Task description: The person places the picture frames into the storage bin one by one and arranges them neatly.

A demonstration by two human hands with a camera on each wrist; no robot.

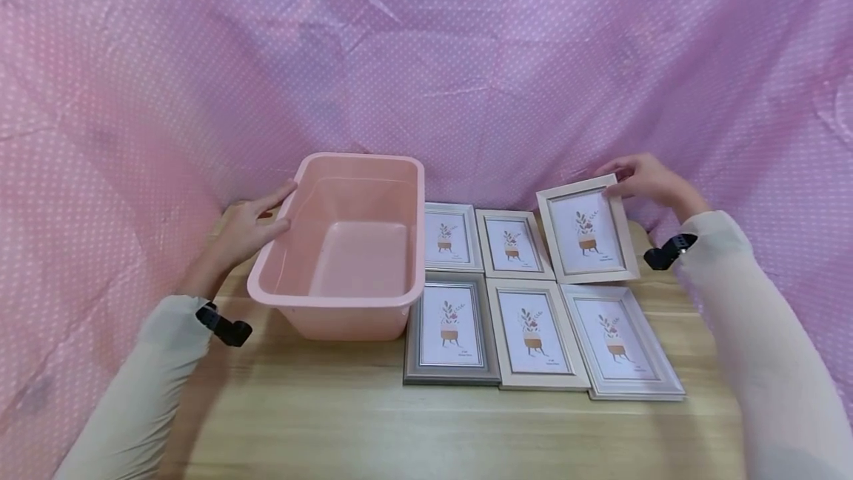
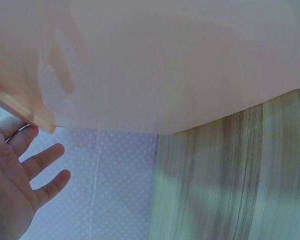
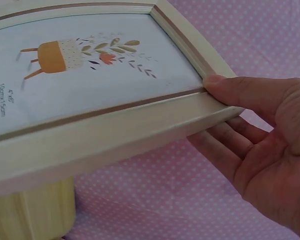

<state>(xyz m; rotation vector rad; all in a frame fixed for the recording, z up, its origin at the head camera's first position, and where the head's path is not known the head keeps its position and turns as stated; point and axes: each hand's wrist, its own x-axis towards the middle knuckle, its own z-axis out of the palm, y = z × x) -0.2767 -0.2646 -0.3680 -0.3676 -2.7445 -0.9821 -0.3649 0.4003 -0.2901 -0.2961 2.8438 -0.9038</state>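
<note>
Here, right hand (image 1: 643,178) grip pinching tilted frame (image 1: 588,230) top corner, left hand (image 1: 249,227) spread against pink tub (image 1: 346,295)

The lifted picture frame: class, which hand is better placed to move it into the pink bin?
Right. The right hand already pinches the lifted frame at its top corner; the left hand rests open on the pink bin.

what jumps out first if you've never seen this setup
A pink tub stands on the wooden table, the left hand touching its rim. Beside it lie picture frames in two rows; the right hand grips the far-right frame by its top corner, tilted up.
</note>
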